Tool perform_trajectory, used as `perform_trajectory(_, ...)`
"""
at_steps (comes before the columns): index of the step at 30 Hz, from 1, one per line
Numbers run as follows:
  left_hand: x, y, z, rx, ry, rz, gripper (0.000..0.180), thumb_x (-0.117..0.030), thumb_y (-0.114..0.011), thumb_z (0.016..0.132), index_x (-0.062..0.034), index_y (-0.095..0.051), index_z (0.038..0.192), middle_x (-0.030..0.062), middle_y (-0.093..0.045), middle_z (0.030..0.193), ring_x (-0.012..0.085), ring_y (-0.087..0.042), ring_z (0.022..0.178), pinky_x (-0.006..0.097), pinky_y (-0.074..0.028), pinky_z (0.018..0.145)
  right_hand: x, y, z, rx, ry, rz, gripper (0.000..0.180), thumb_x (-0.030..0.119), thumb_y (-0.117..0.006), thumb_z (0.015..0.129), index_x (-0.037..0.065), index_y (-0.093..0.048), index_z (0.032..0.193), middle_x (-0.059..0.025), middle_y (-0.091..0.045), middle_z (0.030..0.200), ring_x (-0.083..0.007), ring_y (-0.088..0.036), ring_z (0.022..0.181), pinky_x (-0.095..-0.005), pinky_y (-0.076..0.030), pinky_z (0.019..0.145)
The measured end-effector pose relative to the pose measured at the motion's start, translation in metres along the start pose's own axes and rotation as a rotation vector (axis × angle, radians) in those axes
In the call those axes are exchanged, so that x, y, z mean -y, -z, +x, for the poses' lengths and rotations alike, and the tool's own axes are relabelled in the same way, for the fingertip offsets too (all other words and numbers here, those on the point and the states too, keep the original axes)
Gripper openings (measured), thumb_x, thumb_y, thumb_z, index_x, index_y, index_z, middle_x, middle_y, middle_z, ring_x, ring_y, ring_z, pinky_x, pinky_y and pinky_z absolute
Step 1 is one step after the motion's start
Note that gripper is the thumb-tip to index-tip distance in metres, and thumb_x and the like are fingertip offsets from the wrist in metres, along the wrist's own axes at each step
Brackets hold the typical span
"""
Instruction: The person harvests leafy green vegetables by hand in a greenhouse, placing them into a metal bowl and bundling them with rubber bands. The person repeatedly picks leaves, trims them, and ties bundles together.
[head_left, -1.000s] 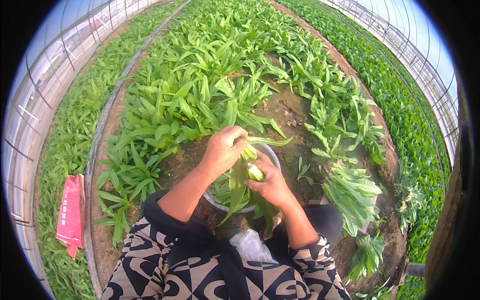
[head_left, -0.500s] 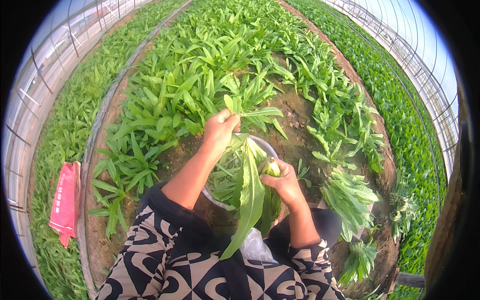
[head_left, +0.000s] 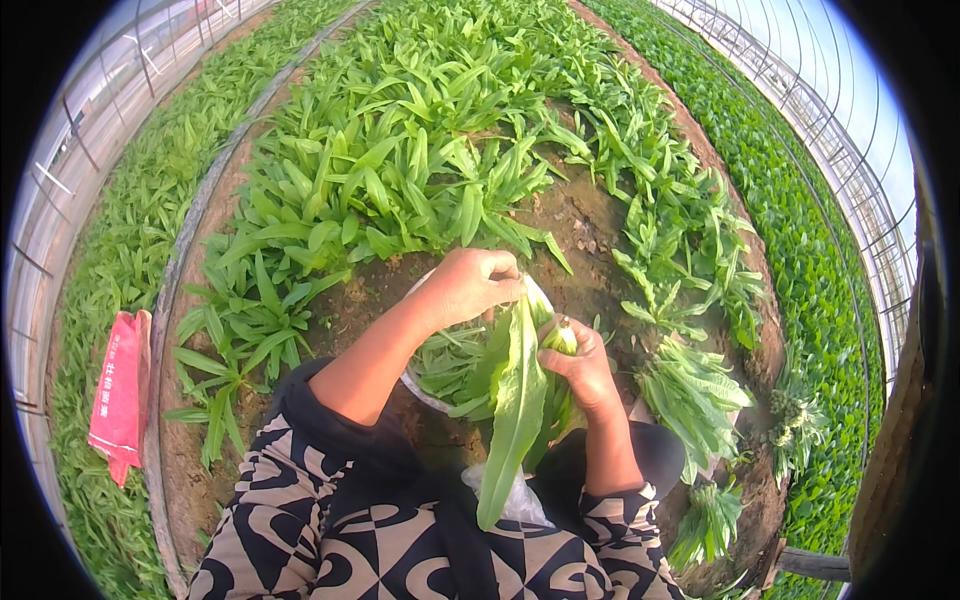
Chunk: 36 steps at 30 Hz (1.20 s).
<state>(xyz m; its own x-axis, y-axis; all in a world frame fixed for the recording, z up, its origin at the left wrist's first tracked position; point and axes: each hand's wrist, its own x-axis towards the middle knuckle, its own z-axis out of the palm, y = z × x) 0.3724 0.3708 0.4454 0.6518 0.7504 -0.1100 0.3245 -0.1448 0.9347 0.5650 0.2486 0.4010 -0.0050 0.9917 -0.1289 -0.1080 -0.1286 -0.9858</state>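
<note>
Above the white basin [head_left: 540, 296], the left hand [head_left: 470, 285] pinches a long leaf's [head_left: 515, 410] top while the right hand [head_left: 580, 365] grips the plant's stalk [head_left: 562, 335] just beside it.

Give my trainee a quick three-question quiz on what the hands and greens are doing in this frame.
1. True or false: the left hand pinches the top of a long green leaf.
2. What does the right hand grip? A) cut leafy plant B) red bag C) knife
3. Where do the harvested bunches lie: on the person's left or right?

Key: 1 true; 2 A; 3 right, on the soil.
</note>
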Motion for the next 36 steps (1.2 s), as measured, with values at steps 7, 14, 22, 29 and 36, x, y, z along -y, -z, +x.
perform_trajectory(7, 0.008, 0.012, -0.003, -0.121, -0.149, 0.471, 0.021, -0.025, -0.068, 0.085, -0.0033, -0.065, 0.085, 0.0127, -0.065, 0.070, 0.0227, -0.060, 0.058, 0.035, -0.046, 0.057, 0.002, -0.001, 0.000, -0.002, 0.048, -0.175, 0.016, -0.004, -0.068, 0.075, 0.006, -0.064, 0.087, 0.0063, -0.058, 0.077, -0.0044, -0.051, 0.072, -0.0209, -0.042, 0.069)
perform_trajectory(14, 0.023, 0.010, 0.004, -0.125, -0.054, 0.208, 0.038, -0.026, -0.070, 0.088, -0.0031, -0.063, 0.118, 0.0109, -0.067, 0.097, 0.0168, -0.061, 0.065, 0.033, -0.048, 0.062, -0.003, 0.001, 0.003, -0.185, 0.145, -0.385, 0.017, 0.000, -0.071, 0.076, 0.005, -0.063, 0.090, -0.0011, -0.061, 0.086, -0.0107, -0.056, 0.080, -0.0261, -0.046, 0.076)
perform_trajectory(22, 0.013, -0.007, 0.012, -0.311, -0.179, -0.055, 0.021, -0.008, -0.065, 0.089, -0.0047, -0.066, 0.110, 0.0028, -0.064, 0.092, 0.0121, -0.061, 0.075, 0.027, -0.050, 0.068, 0.010, -0.011, 0.009, -0.317, 0.354, -0.648, 0.023, 0.003, -0.070, 0.074, 0.002, -0.063, 0.096, -0.0127, -0.059, 0.126, -0.0259, -0.062, 0.107, -0.0331, -0.047, 0.091)
perform_trajectory(29, 0.009, -0.001, -0.001, -0.249, -0.355, 0.559, 0.020, -0.017, -0.065, 0.085, -0.0109, -0.067, 0.105, 0.0088, -0.064, 0.099, 0.0306, -0.064, 0.086, 0.038, -0.052, 0.075, 0.007, -0.006, 0.012, -0.379, 0.197, -0.450, 0.033, 0.005, -0.067, 0.083, 0.004, -0.060, 0.115, -0.0047, -0.066, 0.090, -0.0119, -0.057, 0.081, -0.0297, -0.049, 0.076)
perform_trajectory(36, 0.008, -0.027, 0.002, -0.159, -0.472, 0.440, 0.024, -0.018, -0.068, 0.080, -0.0039, -0.066, 0.099, 0.0137, -0.065, 0.092, 0.0340, -0.063, 0.085, 0.041, -0.052, 0.075, 0.000, -0.019, 0.014, -0.259, 0.086, -0.254, 0.041, 0.005, -0.067, 0.083, 0.004, -0.059, 0.123, -0.0091, -0.068, 0.106, -0.0169, -0.063, 0.095, -0.0313, -0.049, 0.086)
